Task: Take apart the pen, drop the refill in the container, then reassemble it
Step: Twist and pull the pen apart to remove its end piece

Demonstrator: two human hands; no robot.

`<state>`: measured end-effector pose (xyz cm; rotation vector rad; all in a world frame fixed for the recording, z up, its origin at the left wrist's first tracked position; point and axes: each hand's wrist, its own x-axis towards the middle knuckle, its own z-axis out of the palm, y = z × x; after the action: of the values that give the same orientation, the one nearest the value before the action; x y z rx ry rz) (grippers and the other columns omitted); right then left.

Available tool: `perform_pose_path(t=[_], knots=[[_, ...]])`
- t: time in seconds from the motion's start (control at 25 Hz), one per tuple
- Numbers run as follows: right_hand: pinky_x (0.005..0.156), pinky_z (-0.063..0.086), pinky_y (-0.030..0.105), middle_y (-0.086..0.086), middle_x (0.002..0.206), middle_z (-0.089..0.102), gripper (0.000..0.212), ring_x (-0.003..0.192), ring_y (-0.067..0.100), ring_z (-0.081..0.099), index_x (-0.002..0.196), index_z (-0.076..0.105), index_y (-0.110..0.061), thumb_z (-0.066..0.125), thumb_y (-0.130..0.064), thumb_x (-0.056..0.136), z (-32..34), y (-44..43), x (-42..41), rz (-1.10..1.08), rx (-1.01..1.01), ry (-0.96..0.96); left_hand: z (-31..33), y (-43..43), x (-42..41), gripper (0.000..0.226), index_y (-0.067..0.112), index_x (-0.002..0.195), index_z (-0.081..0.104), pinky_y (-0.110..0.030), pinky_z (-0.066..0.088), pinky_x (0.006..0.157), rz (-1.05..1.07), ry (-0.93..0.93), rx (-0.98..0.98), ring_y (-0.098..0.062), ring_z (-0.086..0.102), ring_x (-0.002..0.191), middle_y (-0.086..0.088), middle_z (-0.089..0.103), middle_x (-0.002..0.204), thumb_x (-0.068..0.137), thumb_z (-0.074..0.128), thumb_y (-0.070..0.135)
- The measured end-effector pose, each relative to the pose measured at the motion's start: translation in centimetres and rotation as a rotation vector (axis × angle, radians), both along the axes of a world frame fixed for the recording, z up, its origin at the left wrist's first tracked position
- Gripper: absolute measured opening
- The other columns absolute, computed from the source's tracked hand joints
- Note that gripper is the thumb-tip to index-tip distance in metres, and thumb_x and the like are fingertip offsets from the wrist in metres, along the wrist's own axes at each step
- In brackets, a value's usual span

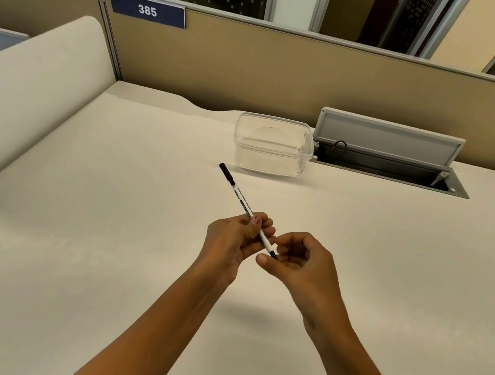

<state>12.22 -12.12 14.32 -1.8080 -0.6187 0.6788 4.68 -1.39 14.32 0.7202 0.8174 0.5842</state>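
A slim white pen [241, 201] with black print and a black end cap points up and to the left, held above the desk. My left hand [233, 240] is closed around its lower barrel. My right hand [300, 262] pinches the pen's dark near end between thumb and fingers; that end is mostly hidden. A clear plastic container [273, 146] without a lid stands on the desk behind the pen, and nothing is visible inside it.
The cream desk [103, 229] spreads out on all sides. Behind and right of the container an open cable tray [387, 154] with its grey flap raised holds a black cable. Tan partition panels [258, 69] enclose the back, with a raised cream side panel at left.
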Motion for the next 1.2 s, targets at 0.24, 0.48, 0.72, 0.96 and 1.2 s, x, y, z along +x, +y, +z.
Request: perform_pose_path(t=[0.24,0.48,0.72,0.96,1.2], knots=[[0.072,0.059,0.028,0.013,0.088,0.076,0.02,0.077,0.021,0.072,0.097,0.073,-0.004,0.065,-0.019,0.088,0.7,-0.4,1.6,0.142,-0.065,0.27,-0.1,0.2,-0.2,0.019,-0.002,0.079,0.067,-0.025,0.059,0.058,-0.001,-0.008,-0.005,-0.017,0.072,0.062,-0.005,0.073,0.064,0.09,0.052,-0.004],[0.054,0.05,0.017,-0.003,0.058,0.069,0.011,0.054,0.006,0.062,0.074,0.075,-0.013,0.083,-0.007,0.068,0.5,-0.5,1.5,0.088,-0.018,0.164,-0.2,-0.2,0.0,0.02,-0.002,0.077,0.067,-0.026,0.058,0.056,-0.017,0.001,-0.029,-0.017,0.072,0.062,-0.006,0.073,0.064,0.09,0.052,-0.005],[0.075,0.055,0.027,0.004,0.089,0.07,0.048,0.082,0.019,0.067,0.1,0.069,-0.017,0.086,-0.028,0.057,0.3,-0.5,1.7,0.158,-0.014,0.284,-0.4,0.0,-0.1,0.018,-0.001,0.08,0.067,-0.026,0.06,0.061,0.011,0.025,-0.01,-0.015,0.072,0.063,-0.004,0.073,0.065,0.09,0.053,-0.003],[0.06,0.054,0.02,0.006,0.079,0.076,0.022,0.065,0.01,0.068,0.093,0.075,-0.007,0.064,-0.025,0.088,-0.2,-0.1,1.7,0.192,-0.053,0.353,-0.3,-0.1,-0.3,0.018,0.0,0.079,0.067,-0.023,0.057,0.056,-0.006,0.03,-0.002,-0.017,0.071,0.063,-0.004,0.073,0.064,0.09,0.053,-0.002],[0.052,0.049,0.015,-0.004,0.058,0.07,0.01,0.051,0.005,0.059,0.08,0.075,-0.011,0.08,-0.017,0.074,-0.5,-0.3,1.5,0.108,-0.002,0.18,-0.3,-0.2,-0.1,0.021,-0.002,0.077,0.067,-0.025,0.058,0.056,-0.008,-0.005,-0.05,-0.017,0.072,0.06,-0.006,0.073,0.064,0.09,0.051,-0.007]])
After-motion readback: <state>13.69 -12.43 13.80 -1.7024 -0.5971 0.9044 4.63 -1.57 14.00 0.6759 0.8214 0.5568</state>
